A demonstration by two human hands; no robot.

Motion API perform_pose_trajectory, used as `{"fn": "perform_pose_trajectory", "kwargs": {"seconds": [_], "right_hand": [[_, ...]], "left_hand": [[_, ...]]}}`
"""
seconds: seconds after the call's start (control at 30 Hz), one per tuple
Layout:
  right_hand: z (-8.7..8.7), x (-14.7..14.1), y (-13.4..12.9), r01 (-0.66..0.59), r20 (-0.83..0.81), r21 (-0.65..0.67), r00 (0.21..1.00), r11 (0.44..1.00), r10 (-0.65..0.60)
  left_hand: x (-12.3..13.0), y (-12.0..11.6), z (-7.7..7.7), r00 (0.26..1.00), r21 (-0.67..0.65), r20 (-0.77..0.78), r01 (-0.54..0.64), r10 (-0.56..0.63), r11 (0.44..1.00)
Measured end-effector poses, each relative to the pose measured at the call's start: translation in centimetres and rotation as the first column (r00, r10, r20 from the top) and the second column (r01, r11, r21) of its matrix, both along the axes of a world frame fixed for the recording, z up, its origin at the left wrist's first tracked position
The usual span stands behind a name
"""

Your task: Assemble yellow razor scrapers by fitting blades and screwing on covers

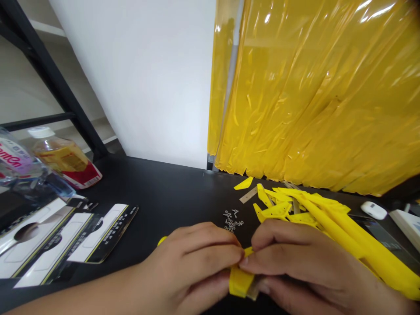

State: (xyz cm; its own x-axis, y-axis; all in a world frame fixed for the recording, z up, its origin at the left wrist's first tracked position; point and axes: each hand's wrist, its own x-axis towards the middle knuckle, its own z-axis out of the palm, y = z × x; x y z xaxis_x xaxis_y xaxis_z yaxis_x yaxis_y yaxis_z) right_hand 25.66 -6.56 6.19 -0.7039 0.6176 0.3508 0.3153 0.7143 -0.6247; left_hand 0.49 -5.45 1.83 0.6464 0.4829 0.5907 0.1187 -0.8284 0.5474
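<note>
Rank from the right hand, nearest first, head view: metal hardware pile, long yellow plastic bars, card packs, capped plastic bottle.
From the right hand:
1. Long yellow plastic bars: right side, beside it
2. Metal hardware pile: ahead, to its left
3. Card packs: far left
4. Capped plastic bottle: far left, farther back

We get bright, even room light, soft shadows, glare on plastic sheet [315,87] beyond right hand [305,262], v. bent edges.

White wall [147,78]; yellow plastic curtain [315,96] hanging right; black metal shelf frame [55,83] left; black tabletop [164,183] below.
</note>
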Motion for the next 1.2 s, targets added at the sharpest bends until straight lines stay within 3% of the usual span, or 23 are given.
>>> {"fn": "perform_pose_trajectory", "kwargs": {"seconds": [0.1, 0.2, 0.27, 0.33, 0.4, 0.43, 0.53, 0.6, 0.67, 0.8, 0.93, 1.2], "right_hand": [[-0.1, -0.5, -0.2, 0.033, -0.071, -0.049, 0.997, 0.998, -0.036], [-0.3, -1.1, -0.2, 0.157, -0.060, -0.144, 0.984, 0.977, -0.167], [-0.7, -1.4, 0.0, 0.251, -0.037, -0.229, 0.963, 0.941, -0.266], [-1.5, -1.6, 0.3, 0.304, -0.034, -0.314, 0.943, 0.900, -0.330], [-2.4, -1.7, 0.6, 0.330, -0.022, -0.396, 0.929, 0.857, -0.369], [-2.9, -1.7, 0.8, 0.344, -0.006, -0.430, 0.924, 0.835, -0.384], [-3.9, -1.5, 1.5, 0.383, 0.082, -0.478, 0.916, 0.790, -0.394], [-4.3, -1.1, 2.1, 0.410, 0.134, -0.446, 0.910, 0.796, -0.393], [-4.2, -0.5, 2.7, 0.457, 0.148, -0.385, 0.888, 0.802, -0.435], [-3.1, 0.7, 3.0, 0.561, -0.017, -0.182, 0.820, 0.808, -0.573], [-2.2, 1.1, 2.2, 0.603, -0.177, -0.057, 0.778, 0.796, -0.603], [-3.9, -0.2, 1.4, 0.399, -0.022, -0.018, 0.917, 0.917, -0.399]], "left_hand": [[0.2, -0.4, 0.2, 0.998, -0.103, 0.054, -0.012, 0.018, 0.995], [0.7, -0.7, -0.1, 0.993, -0.336, 0.106, -0.014, 0.052, 0.942], [1.1, -0.8, -0.6, 0.987, -0.590, 0.113, -0.025, 0.113, 0.807], [1.4, -0.7, -1.2, 0.978, -0.818, 0.123, 0.005, 0.168, 0.575], [1.6, -0.5, -1.7, 0.971, -0.933, 0.134, 0.056, 0.199, 0.355], [1.6, -0.3, -1.8, 0.969, -0.956, 0.137, 0.076, 0.205, 0.284], [1.5, 0.2, -1.7, 0.968, -0.982, 0.146, 0.116, 0.206, 0.150], [1.5, 0.7, -1.5, 0.962, -0.988, 0.142, 0.124, 0.234, 0.087], [1.3, 1.4, -1.3, 0.946, -0.990, 0.137, 0.123, 0.293, 0.067], [0.8, 3.1, -1.5, 0.900, -0.984, 0.169, 0.132, 0.401, 0.118], [0.5, 4.4, -2.3, 0.875, -0.981, 0.179, 0.120, 0.450, 0.155], [0.7, 4.1, -3.0, 0.874, -0.975, 0.171, 0.084, 0.454, 0.206]]}}
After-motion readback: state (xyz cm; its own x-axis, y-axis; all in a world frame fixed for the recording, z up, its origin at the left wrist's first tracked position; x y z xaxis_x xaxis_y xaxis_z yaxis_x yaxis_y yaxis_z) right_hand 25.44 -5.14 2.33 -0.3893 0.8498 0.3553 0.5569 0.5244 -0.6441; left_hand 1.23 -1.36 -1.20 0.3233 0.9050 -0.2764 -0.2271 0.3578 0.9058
